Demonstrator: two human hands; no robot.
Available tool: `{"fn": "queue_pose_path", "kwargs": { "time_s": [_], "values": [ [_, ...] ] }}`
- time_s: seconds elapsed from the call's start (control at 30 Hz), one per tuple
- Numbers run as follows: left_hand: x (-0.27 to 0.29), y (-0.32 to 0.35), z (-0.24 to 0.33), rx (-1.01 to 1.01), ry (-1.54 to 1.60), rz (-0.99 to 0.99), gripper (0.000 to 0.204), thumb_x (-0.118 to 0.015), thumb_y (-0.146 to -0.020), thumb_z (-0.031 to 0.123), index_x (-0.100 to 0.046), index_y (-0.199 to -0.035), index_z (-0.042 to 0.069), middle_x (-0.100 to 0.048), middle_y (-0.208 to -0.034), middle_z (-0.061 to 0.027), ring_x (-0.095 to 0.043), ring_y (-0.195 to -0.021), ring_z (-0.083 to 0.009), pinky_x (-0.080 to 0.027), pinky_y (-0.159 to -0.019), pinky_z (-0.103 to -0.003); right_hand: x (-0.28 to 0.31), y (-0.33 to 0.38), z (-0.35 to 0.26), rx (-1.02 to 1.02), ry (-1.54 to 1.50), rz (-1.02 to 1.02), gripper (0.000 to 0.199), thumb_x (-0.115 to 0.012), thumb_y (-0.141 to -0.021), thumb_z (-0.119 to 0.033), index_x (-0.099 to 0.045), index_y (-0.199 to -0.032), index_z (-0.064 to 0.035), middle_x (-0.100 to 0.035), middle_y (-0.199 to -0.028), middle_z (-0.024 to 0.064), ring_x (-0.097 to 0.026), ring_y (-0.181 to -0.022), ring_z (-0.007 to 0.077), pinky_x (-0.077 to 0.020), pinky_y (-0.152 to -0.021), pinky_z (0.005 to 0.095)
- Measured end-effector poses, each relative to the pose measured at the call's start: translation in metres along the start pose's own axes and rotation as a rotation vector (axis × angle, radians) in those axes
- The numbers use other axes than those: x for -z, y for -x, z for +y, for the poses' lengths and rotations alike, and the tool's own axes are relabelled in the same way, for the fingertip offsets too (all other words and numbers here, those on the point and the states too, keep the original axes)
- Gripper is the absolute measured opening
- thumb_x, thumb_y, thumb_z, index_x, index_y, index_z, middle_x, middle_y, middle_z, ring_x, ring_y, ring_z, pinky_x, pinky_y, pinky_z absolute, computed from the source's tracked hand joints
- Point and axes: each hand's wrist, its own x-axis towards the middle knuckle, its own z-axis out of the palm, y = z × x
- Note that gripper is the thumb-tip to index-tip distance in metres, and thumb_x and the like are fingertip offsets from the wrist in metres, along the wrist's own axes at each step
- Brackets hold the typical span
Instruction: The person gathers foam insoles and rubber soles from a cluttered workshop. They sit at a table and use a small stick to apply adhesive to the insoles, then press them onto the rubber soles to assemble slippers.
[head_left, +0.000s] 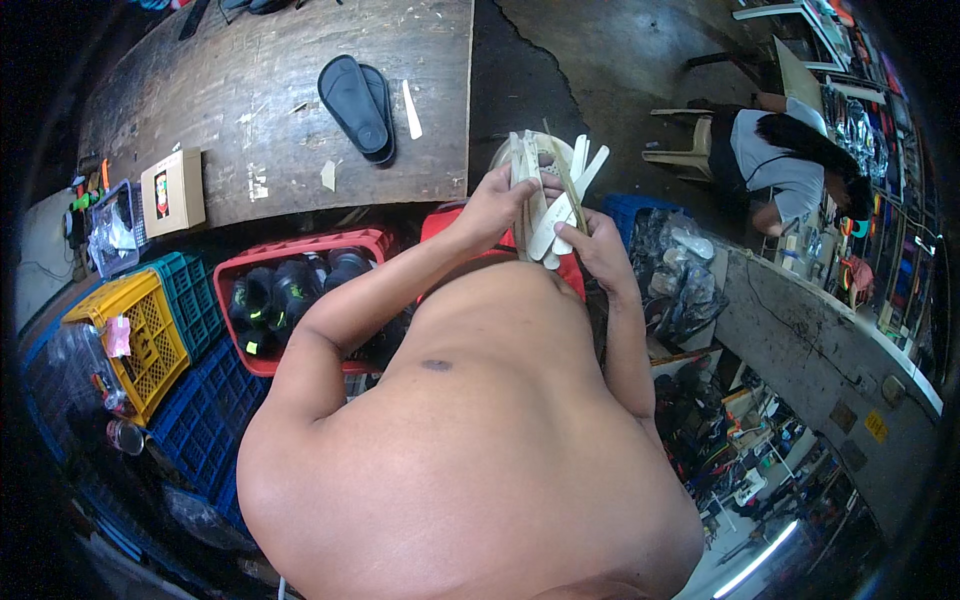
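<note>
Dark concrete floor [620, 60] spreads out past a big wooden table [270, 100], and crates sit all around you. On the table lie a pair of black soles [358, 105] stacked together, a small cardboard box [173, 190] and one pale strip [411, 108]. Below the table edge you can see a red crate [300, 250] with dark shoes in it, a blue crate [215, 410], a green crate [190, 290] and a yellow crate [140, 330]. Far off to your right, another person [790, 165] sits bent over a long bench [830, 340].

Both your hands are up in front of your chest. Your left hand [495, 205] is closed around a bunch of pale flat strips [550, 195] that fan out and point up. Your right hand [600, 250] is curled just beside it, with its fingers pinching the lower ends of the same strips.
</note>
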Motion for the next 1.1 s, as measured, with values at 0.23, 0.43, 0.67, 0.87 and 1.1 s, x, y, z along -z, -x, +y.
{"fn": "queue_pose_path", "kwargs": {
  "time_s": [0.23, 0.43, 0.67, 0.87, 1.1],
  "values": [
    [0.003, -0.009, -0.009, -0.031, -0.144, 0.163, 0.021, -0.066, -0.099, 0.011, -0.065, -0.113, -0.005, -0.072, -0.1, -0.0094, -0.068, -0.088, -0.0133, -0.055, -0.081, -0.031, -0.008, -0.005, 0.002, 0.042, 0.175, 0.074, 0.026, -0.068, -0.094, -0.017, -0.068, -0.107, 0.0058, -0.073, -0.093, 0.0098, -0.067, -0.084, 0.013, -0.0535, -0.079, 0.0319],
    [-0.001, -0.013, -0.015, -0.028, -0.155, 0.163, 0.024, -0.07, -0.096, 0.012, -0.065, -0.112, -0.005, -0.072, -0.098, -0.0098, -0.068, -0.084, -0.013, -0.056, -0.075, -0.031, -0.003, 0.002, -0.009, 0.056, 0.329, 0.194, 0.029, -0.068, -0.093, -0.02, -0.068, -0.104, 0.0064, -0.073, -0.087, 0.0131, -0.066, -0.08, 0.0142, -0.0529, -0.077, 0.0347],
    [-0.018, -0.023, -0.019, -0.037, -0.194, 0.178, 0.028, -0.074, -0.094, 0.015, -0.067, -0.109, -0.007, -0.073, -0.095, -0.0106, -0.069, -0.083, -0.0135, -0.056, -0.073, -0.031, 0.013, 0.002, -0.001, 0.003, 0.102, 0.067, 0.027, -0.068, -0.095, -0.016, -0.067, -0.111, 0.0058, -0.072, -0.099, 0.006, -0.064, -0.086, 0.0105, -0.0512, -0.077, 0.0281],
    [-0.029, -0.028, -0.034, -0.08, -0.275, 0.137, 0.029, -0.069, -0.099, 0.021, -0.066, -0.113, -0.005, -0.073, -0.097, -0.0101, -0.067, -0.083, -0.0131, -0.054, -0.075, -0.031, 0.03, 0.001, 0.009, -0.052, 0.014, 0.028, 0.032, -0.072, -0.092, -0.016, -0.068, -0.115, 0.0059, -0.073, -0.103, 0.009, -0.068, -0.09, 0.0142, -0.0537, -0.082, 0.0302],
    [-0.049, -0.031, -0.047, -0.094, -0.262, 0.204, 0.031, -0.055, -0.107, 0.024, -0.066, -0.118, -0.004, -0.072, -0.103, -0.0093, -0.067, -0.09, -0.0137, -0.054, -0.083, -0.033, 0.057, 0.0, 0.025, -0.013, 0.003, 0.126, 0.032, -0.072, -0.091, -0.014, -0.069, -0.116, 0.0059, -0.074, -0.107, 0.0116, -0.069, -0.094, 0.0173, -0.0539, -0.084, 0.0316]
  ]
}}
